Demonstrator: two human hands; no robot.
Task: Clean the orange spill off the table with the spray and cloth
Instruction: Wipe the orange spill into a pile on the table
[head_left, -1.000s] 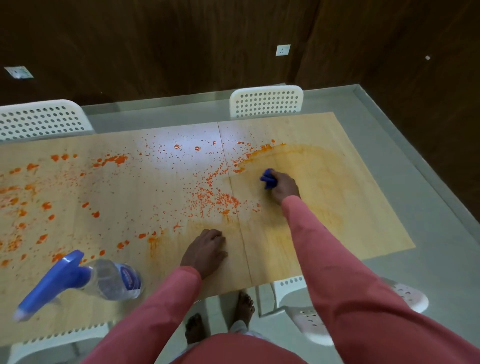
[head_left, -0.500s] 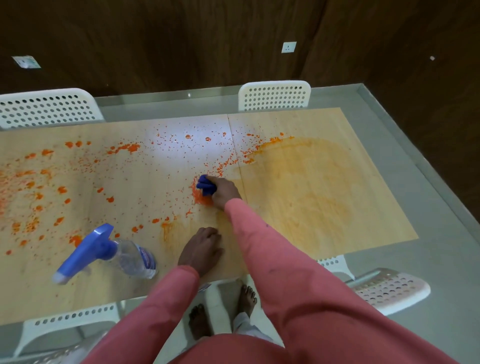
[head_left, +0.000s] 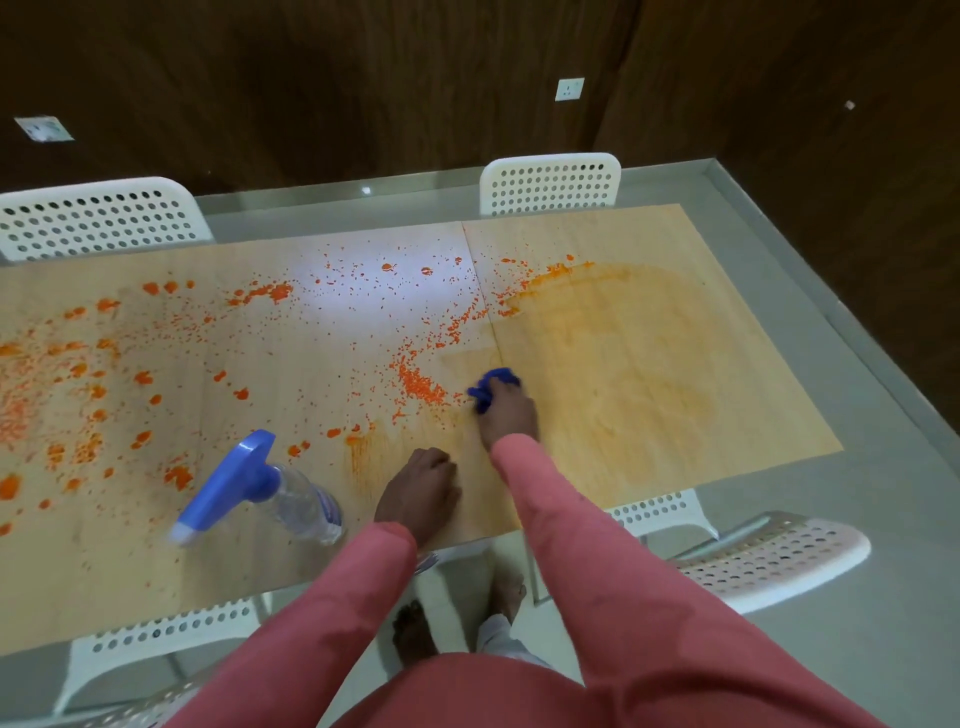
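Orange spill (head_left: 421, 384) lies in spots and grains over the left and middle of the wooden table top (head_left: 291, 364); the right part carries only a pale orange smear (head_left: 634, 364). My right hand (head_left: 506, 415) grips a bunched blue cloth (head_left: 491, 392) and presses it on the table at the seam, just right of a dense orange patch. My left hand (head_left: 421, 493) rests on the table near the front edge, fingers loosely bent, holding nothing. A clear spray bottle (head_left: 260, 493) with a blue trigger head stands to its left.
White perforated chairs stand around the table: two at the far side (head_left: 550, 182) (head_left: 98, 218), one at the near right (head_left: 769, 556), one under the near left edge (head_left: 156, 639). A glass margin (head_left: 857, 322) frames the wood. Dark wood walls stand behind. My bare feet show below.
My right hand with the cloth swept left from the right panel into the orange patch, then came back right to the seam. The left hand and the bottle have stayed in place.
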